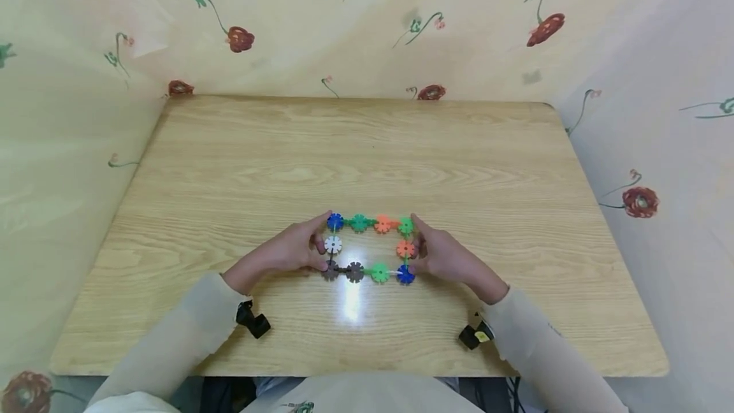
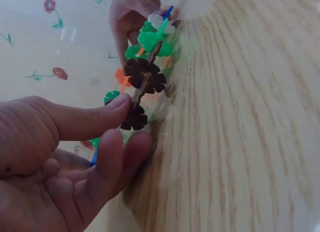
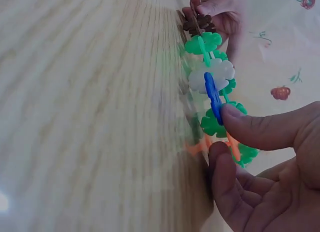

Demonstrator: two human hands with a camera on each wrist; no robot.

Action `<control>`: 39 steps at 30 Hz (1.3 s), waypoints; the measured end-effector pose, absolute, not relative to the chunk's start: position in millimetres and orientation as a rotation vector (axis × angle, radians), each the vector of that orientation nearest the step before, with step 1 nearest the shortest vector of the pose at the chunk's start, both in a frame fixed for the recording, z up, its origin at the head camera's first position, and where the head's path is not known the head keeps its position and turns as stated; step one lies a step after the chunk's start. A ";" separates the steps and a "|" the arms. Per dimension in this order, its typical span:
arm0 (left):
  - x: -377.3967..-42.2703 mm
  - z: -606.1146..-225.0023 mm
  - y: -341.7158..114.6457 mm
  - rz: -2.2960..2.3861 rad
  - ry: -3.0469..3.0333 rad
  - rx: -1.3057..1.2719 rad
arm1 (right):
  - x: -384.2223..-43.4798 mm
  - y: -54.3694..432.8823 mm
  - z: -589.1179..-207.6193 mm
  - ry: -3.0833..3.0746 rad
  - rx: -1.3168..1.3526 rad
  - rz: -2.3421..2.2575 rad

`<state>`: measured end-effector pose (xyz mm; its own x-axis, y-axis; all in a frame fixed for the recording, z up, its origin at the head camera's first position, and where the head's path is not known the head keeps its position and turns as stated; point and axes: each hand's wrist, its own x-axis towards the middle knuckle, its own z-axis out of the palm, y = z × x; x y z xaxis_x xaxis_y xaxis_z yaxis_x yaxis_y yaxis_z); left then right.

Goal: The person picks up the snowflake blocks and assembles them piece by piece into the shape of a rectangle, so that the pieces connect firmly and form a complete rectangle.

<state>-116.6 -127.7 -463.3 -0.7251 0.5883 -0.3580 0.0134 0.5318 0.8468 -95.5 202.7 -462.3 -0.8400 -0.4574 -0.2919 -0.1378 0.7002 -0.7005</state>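
A rectangular ring of interlocking plastic flower discs [image 1: 355, 271] lies low over the table in the head view, in blue, green, orange, white and dark brown. My left hand [image 1: 298, 246] grips its left end, forefinger by the blue corner disc [image 1: 335, 221] and thumb on the dark brown corner. At the opposite end my right hand [image 1: 444, 253] holds the ring, its thumb against the blue near corner disc [image 1: 405, 274] and a finger by the green far one [image 1: 405, 226]. In the left wrist view, thumb and fingers pinch a dark brown disc [image 2: 135, 119].
The wood-grain table [image 1: 367, 152] reaches back to a wall hung with a flower-patterned covering [image 1: 367, 50]. A bright light reflection shows on the tabletop just below the ring. Small black wrist cameras [image 1: 253, 320] sit at both sleeves.
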 end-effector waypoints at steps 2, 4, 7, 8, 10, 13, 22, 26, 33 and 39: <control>-116.4 -465.0 -125.9 1.223 2.090 0.456 | -99.9 201.6 -462.2 2.466 -0.451 -0.953; -116.9 -467.1 -124.2 1.264 2.061 0.408 | -105.3 201.3 -462.3 2.453 -0.444 -0.968; -121.6 -469.6 -123.0 1.305 2.048 0.349 | -115.7 200.9 -462.3 2.427 -0.444 -0.998; -124.8 -470.7 -123.1 1.318 2.043 0.333 | -119.7 200.4 -462.1 2.419 -0.440 -1.010; -133.3 -472.0 -122.8 1.339 2.043 0.307 | -128.8 199.5 -460.6 2.403 -0.438 -1.026; -150.1 -473.5 -121.8 1.378 2.033 0.289 | -147.6 198.6 -458.2 2.391 -0.420 -1.030; -198.6 -477.9 -109.9 1.414 2.047 0.234 | -203.9 206.0 -459.9 2.376 -0.400 -1.019; -211.5 -480.6 -109.3 1.420 2.043 0.220 | -216.0 206.1 -463.0 2.358 -0.401 -1.042; -214.0 -478.7 -112.9 1.420 2.019 0.211 | -223.4 205.5 -466.8 2.275 -0.370 -1.128; -215.9 -476.1 -117.9 1.387 2.019 0.301 | -228.2 213.5 -461.2 2.336 -0.415 -1.025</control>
<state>-215.9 -117.9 -476.1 -0.7551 0.5283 -0.3883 -0.1727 0.4110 0.8951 -228.2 213.5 -461.2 -0.8012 -0.4782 -0.3598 -0.0589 0.6614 -0.7478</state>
